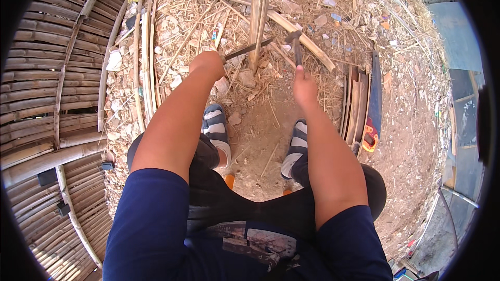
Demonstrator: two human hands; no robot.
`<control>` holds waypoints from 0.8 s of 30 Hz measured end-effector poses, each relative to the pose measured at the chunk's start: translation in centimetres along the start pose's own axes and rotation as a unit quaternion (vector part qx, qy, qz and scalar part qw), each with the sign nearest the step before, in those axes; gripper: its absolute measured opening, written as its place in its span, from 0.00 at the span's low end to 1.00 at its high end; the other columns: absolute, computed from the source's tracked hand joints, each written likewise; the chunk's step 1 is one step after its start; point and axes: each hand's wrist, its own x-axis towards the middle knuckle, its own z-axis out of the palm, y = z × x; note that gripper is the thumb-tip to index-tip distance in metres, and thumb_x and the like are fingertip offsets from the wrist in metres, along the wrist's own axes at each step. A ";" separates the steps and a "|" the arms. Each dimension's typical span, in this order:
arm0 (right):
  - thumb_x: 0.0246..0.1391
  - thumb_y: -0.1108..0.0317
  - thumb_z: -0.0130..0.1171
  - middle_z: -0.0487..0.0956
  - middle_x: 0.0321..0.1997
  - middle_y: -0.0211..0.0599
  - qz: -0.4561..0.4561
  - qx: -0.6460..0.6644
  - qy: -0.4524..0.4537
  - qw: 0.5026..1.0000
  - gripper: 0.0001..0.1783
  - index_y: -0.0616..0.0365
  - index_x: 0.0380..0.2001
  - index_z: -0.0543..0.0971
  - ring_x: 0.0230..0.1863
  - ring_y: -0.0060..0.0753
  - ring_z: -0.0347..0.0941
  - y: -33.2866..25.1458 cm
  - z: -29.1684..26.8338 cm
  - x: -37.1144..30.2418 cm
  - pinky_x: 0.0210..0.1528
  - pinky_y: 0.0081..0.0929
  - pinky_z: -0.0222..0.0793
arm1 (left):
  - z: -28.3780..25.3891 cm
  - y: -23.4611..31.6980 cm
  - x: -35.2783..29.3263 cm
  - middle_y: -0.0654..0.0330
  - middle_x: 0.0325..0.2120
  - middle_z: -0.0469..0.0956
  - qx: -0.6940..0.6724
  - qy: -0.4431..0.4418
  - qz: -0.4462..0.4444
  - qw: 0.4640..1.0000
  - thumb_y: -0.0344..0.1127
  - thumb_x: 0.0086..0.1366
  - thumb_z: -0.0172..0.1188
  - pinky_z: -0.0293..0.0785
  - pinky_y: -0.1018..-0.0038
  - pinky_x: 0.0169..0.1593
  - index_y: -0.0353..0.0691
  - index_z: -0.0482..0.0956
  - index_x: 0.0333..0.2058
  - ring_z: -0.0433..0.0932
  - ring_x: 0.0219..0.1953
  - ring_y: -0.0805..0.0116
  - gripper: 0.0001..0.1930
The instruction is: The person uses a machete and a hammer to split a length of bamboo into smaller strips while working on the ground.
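My left hand (207, 65) is closed around the handle of a long-bladed knife (240, 51). Its dark blade points right and meets an upright piece of split bamboo (257, 13) near the foot; whether it sits in the split or only lies against it, I cannot tell. The bamboo stands on the ground ahead of me, its upper end cut off by the picture's edge. In my right hand (305, 89) is a hammer (296, 47), gripped by the handle with its head up, just right of the bamboo and apart from it.
A blue handsaw (374, 99) with an orange-red handle lies at the right beside several bamboo strips (354, 101). More strips (147, 62) lie at the left, near a slatted bamboo wall (36, 78). A bamboo length (307, 41) lies behind the upright one. Straw and rubble cover the ground.
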 end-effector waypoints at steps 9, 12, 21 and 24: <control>0.72 0.41 0.41 0.82 0.35 0.58 -0.110 0.004 0.022 0.994 0.35 0.66 0.42 0.80 0.39 0.60 0.79 -1.3 0.9 0.7 0.47 0.52 0.71 | -0.6 0.6 -0.9 0.54 0.43 0.86 -0.034 0.011 -0.009 0.999 0.35 0.67 0.58 0.82 0.59 0.51 0.57 0.86 0.52 0.86 0.46 0.54 0.17; 0.72 0.42 0.40 0.83 0.39 0.61 -0.069 -0.075 -0.040 0.994 0.35 0.67 0.47 0.81 0.44 0.63 0.80 -1.4 2.3 -0.4 0.50 0.53 0.71 | 0.1 -0.1 -0.2 0.54 0.43 0.86 -0.028 0.017 -0.024 0.999 0.35 0.66 0.59 0.83 0.59 0.50 0.57 0.86 0.50 0.86 0.46 0.54 0.16; 0.73 0.43 0.38 0.81 0.32 0.57 -0.095 0.151 0.086 0.980 0.34 0.65 0.38 0.80 0.39 0.62 0.80 -6.9 -0.7 -0.2 0.45 0.54 0.71 | 2.0 -0.6 1.0 0.58 0.43 0.86 0.000 0.023 -0.010 1.000 0.31 0.63 0.60 0.84 0.61 0.49 0.56 0.87 0.49 0.85 0.48 0.56 0.17; 0.73 0.43 0.38 0.81 0.31 0.58 -0.098 0.062 0.089 0.989 0.34 0.65 0.37 0.80 0.39 0.63 0.79 -3.4 1.4 -0.9 0.45 0.54 0.71 | 2.7 -0.5 1.6 0.57 0.44 0.86 0.004 0.026 -0.002 1.000 0.30 0.63 0.59 0.83 0.61 0.49 0.55 0.87 0.49 0.85 0.48 0.56 0.17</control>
